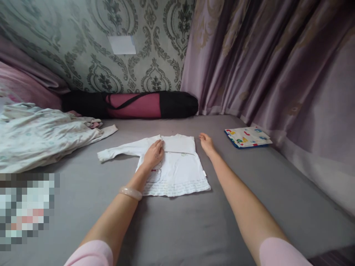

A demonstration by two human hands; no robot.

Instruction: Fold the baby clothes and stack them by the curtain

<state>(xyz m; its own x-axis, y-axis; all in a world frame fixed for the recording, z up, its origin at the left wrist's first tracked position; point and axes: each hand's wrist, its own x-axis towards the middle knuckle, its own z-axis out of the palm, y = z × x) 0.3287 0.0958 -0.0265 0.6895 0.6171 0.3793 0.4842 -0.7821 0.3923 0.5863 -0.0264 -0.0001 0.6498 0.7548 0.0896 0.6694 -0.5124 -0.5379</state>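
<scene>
White shirt (180, 166) is lying flat on the near side of the long bag (138, 106), roughly in front of its right half. Neck points at the bag, hem (177, 188) points at me, so the neck-to-hem line runs about square to it. The left-hand sleeve (122, 150) sticks out sideways, nearly parallel to the bag; a straight edge crosses the chest on the other side.

Thin, soft-looking knit, tiny lettering round the hem, and a cartoon print half hidden by my left hand (154, 153), which is palm down on the chest, fingers together. My right hand (206, 144) is just off the shirt's right edge, loosely curled; can't tell how wide the grip is.

Everything's on a smooth grey sheet (180, 232). Crumpled pale clothes (36, 133) sit off the bag's left end, near side. Past its right end: a folded patterned cloth (249, 136) with blue underneath, plus a shiny mauve curtain (222, 66). Damask wallpaper (152, 29) behind the bag.
</scene>
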